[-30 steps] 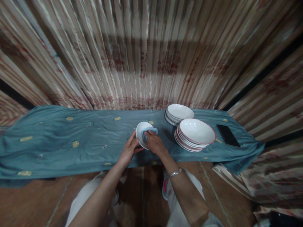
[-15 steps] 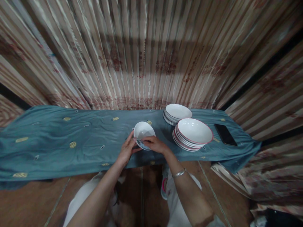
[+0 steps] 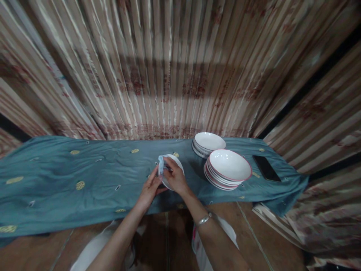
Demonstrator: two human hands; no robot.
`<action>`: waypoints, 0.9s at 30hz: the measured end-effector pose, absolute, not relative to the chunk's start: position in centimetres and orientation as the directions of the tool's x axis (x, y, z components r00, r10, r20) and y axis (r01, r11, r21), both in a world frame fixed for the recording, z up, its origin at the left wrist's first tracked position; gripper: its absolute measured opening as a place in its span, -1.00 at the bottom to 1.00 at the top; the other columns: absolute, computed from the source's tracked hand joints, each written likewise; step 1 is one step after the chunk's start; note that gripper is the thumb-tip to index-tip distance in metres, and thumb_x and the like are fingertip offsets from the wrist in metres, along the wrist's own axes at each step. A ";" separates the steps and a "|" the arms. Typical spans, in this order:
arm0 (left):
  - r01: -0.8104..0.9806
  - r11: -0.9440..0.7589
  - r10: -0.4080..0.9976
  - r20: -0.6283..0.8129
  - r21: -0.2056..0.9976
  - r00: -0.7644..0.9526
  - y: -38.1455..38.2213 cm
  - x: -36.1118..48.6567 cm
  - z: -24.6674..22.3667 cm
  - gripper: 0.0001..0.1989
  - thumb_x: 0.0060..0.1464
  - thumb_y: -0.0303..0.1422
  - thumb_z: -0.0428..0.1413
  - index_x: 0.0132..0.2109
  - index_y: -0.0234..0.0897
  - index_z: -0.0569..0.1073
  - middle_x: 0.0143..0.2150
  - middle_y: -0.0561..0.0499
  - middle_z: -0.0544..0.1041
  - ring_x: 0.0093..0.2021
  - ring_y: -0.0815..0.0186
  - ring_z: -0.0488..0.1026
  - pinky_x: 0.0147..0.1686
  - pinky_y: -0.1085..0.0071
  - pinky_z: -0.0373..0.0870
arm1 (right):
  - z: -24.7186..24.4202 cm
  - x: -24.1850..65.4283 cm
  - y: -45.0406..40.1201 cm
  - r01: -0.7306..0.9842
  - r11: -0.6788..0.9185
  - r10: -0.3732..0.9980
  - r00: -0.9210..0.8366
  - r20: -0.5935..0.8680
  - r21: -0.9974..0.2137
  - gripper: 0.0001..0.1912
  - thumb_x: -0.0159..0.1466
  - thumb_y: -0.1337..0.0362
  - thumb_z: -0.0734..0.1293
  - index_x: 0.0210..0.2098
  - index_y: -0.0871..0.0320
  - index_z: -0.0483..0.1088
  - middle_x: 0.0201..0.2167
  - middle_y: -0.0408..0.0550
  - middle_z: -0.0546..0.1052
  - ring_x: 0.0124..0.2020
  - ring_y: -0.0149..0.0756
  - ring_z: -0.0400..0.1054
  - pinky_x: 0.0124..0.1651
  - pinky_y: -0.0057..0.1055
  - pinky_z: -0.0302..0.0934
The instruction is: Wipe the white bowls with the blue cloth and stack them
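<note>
A small white bowl (image 3: 178, 162) is tilted in front of me, above the teal cloth. My left hand (image 3: 150, 188) grips its left side, thumb near the rim. My right hand (image 3: 175, 176) is over the bowl, its fingers closed on a light blue cloth (image 3: 161, 164) pressed at the bowl's left rim. Much of the bowl's inside is hidden by the right hand. To the right stands a stack of white bowls with red rims (image 3: 229, 165), and behind it a stack of white dishes with dark rims (image 3: 209, 142).
A black phone (image 3: 266, 168) lies at the right end of the table, which is covered by a patterned teal cloth (image 3: 107, 180). Pleated curtains (image 3: 169, 75) hang behind and at the sides. Tiled floor (image 3: 152, 241) shows below.
My right hand has moved from the bowl's near side up to its left rim, with the blue cloth now showing above the fingers. The view has tilted slightly upward.
</note>
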State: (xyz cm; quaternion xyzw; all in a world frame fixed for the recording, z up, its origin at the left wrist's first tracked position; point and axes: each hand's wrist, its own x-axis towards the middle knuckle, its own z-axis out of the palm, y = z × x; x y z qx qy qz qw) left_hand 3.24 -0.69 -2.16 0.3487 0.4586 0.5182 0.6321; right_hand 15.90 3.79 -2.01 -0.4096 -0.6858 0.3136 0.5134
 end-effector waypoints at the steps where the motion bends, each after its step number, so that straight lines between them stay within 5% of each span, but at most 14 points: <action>1: -0.335 0.218 0.975 -0.217 0.917 0.040 -0.7 3.3 -2.1 -0.10 -0.19 -0.09 0.32 0.30 -0.17 0.22 -0.07 -0.11 0.54 -0.12 0.10 0.53 -0.19 0.15 0.53 | -2.0 15.9 3.9 0.310 0.484 0.874 -0.128 0.468 -0.818 -0.49 0.19 0.40 0.22 0.14 0.12 0.33 0.16 0.04 0.38 0.20 -0.21 0.25 0.25 -0.24 0.15; 8: -0.315 0.225 0.974 -0.223 0.922 0.044 -0.6 3.3 -2.9 0.01 -0.31 -0.12 0.37 0.30 -0.19 0.17 -0.36 0.03 0.54 -0.28 0.16 0.53 -0.26 0.20 0.53 | -2.5 16.7 5.2 0.604 0.463 0.863 -0.142 0.484 -0.649 -0.47 0.24 0.42 0.17 0.22 0.15 0.22 0.24 0.08 0.28 0.26 -0.18 0.17 0.29 -0.20 0.10; 14: -0.285 0.232 0.972 -0.215 0.930 0.091 -1.2 3.4 -2.1 0.01 -0.27 -0.12 0.35 0.29 -0.23 0.08 -0.33 0.02 0.56 -0.23 0.14 0.54 -0.23 0.23 0.52 | -3.7 18.3 6.4 0.718 0.312 0.913 -0.045 0.406 -0.622 -0.52 0.23 0.47 0.19 0.15 0.23 0.28 0.12 0.18 0.42 0.18 -0.13 0.28 0.22 -0.18 0.17; 20: -0.295 0.231 0.973 -0.211 0.927 0.097 -1.5 3.5 -1.6 -0.07 -0.26 -0.17 0.35 0.23 -0.21 0.12 -0.28 -0.01 0.56 -0.23 0.15 0.55 -0.21 0.23 0.50 | -3.7 19.1 6.7 0.688 0.271 0.931 -0.010 0.364 -0.673 -0.55 0.23 0.44 0.22 0.11 0.21 0.33 0.09 0.11 0.46 0.14 -0.18 0.33 0.25 -0.22 0.14; 27: -0.303 0.206 0.976 -0.175 0.930 0.126 -1.6 3.5 -1.8 -0.17 -0.22 -0.19 0.34 0.19 -0.19 0.18 -0.22 -0.05 0.57 -0.21 0.16 0.55 -0.20 0.24 0.49 | -1.6 17.3 4.3 0.502 0.514 0.850 -0.190 0.491 -0.696 -0.51 0.25 0.43 0.17 0.17 0.15 0.29 0.22 0.05 0.34 0.27 -0.24 0.18 0.33 -0.21 0.03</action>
